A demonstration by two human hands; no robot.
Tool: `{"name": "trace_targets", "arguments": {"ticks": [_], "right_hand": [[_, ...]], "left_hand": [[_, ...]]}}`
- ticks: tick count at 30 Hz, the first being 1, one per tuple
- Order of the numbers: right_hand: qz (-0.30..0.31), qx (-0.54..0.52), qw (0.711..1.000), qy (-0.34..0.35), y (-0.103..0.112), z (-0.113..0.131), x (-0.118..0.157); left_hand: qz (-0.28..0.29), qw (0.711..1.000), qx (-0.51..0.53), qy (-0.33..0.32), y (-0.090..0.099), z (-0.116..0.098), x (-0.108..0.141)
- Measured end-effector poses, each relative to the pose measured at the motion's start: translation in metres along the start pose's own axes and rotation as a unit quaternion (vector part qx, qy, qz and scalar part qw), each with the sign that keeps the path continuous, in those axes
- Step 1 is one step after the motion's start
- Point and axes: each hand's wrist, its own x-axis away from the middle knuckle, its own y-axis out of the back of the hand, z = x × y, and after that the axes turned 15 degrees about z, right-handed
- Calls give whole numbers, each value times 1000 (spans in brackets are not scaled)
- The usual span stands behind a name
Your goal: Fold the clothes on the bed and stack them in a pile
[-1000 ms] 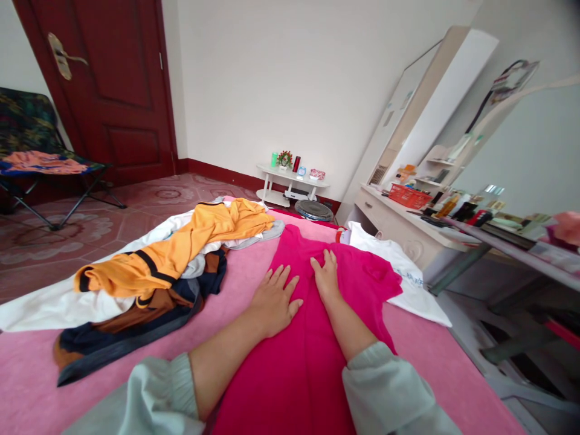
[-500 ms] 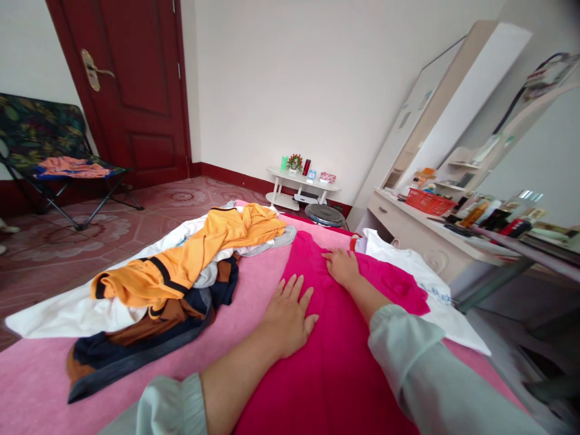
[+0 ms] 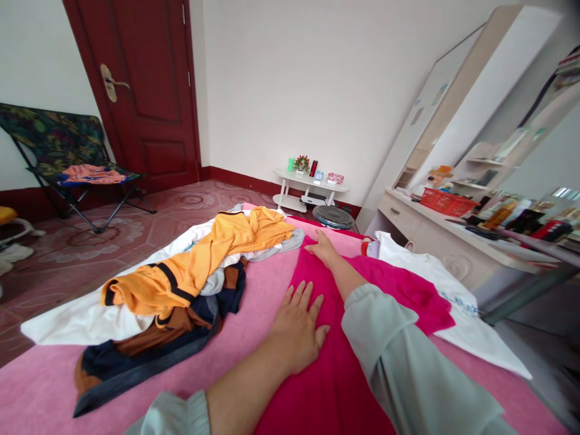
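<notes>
A magenta garment (image 3: 317,386) lies spread lengthwise on the pink bedcover (image 3: 267,302), one part of it stretching out to the right. My left hand (image 3: 301,329) rests flat on its left side, fingers spread. Farther away, my right hand (image 3: 322,248) is at the garment's far end, fingers apart and touching the cloth near its upper edge. Beneath the magenta part on the right lies a white T-shirt (image 3: 484,344) with blue lettering. To the left is a heap of clothes with an orange garment (image 3: 181,281) on top.
Navy and brown clothing (image 3: 149,356) sticks out below the orange piece. Along the right stands a dressing table (image 3: 430,232) with a red basket (image 3: 446,201) and several bottles. A folding chair (image 3: 58,142), a dark red door (image 3: 149,90) and a low white stand (image 3: 310,180) are beyond the bed.
My right hand has moved away from me and leftward to the garment's far end. My left hand stays flat on the cloth. The view has shifted slightly left.
</notes>
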Motion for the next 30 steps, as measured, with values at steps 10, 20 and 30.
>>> {"name": "trace_targets", "arguments": {"ticks": [10,20,30], "right_hand": [[-60,-69,996,-9,18,-16,-7],[21,259,955,143,30,-13,49],[187,468,861,-73,34,-5,108]], "left_hand": [[-8,1000,9,-2,0,0,0],[-11,1000,3,6,-1,-1,0],[-12,1000,-22,2,-2,2,0]]}}
